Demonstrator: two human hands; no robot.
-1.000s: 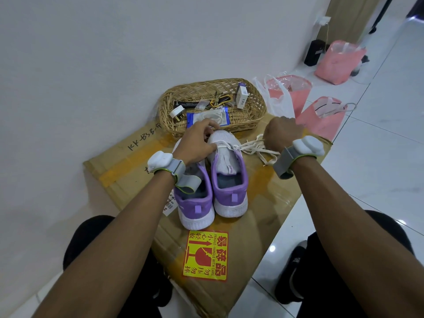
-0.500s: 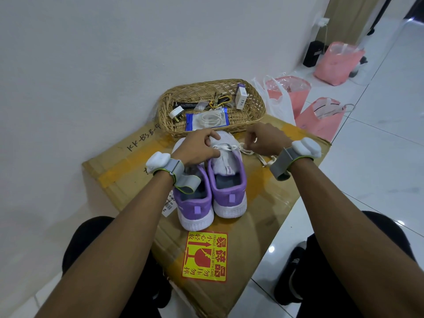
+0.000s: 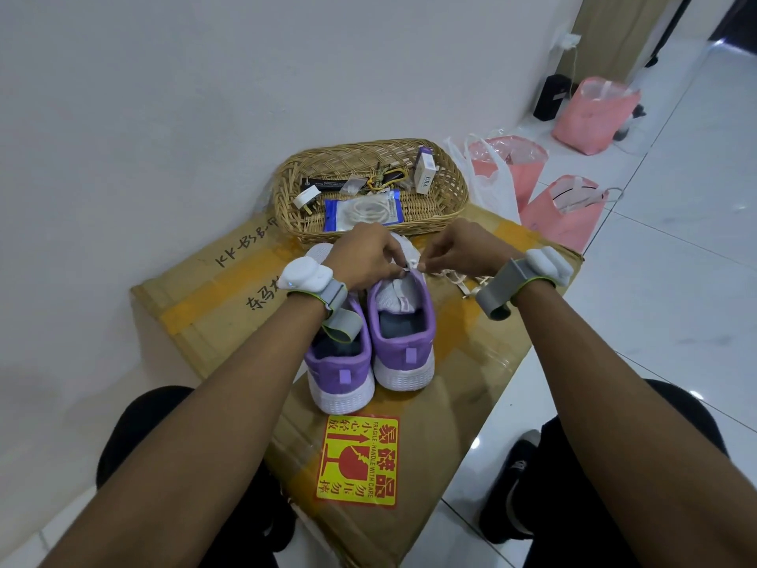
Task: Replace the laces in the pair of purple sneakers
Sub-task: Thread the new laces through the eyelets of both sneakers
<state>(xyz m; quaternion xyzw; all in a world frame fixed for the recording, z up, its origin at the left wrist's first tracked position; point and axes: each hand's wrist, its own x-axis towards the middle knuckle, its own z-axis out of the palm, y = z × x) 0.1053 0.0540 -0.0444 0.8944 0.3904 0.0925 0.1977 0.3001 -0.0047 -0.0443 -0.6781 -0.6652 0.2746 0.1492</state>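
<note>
Pinching the white lace [image 3: 452, 277] with fingertips together, the right hand [image 3: 463, 250] meets the left hand [image 3: 364, 256], whose curled fingers grip the right-side sneaker [image 3: 403, 334]; basket [image 3: 450, 198] at twelve o'clock.

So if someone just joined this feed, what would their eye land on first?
The pair of purple fabric sneakers with white soles sits heels toward the camera in the middle of a brown cardboard box. The left hand and right hand meet over the right-hand shoe, pinching its white lace. Next come the yellow-and-red fragile sticker near the box's close edge and the oval woven wicker basket of small items behind the shoes.
</note>
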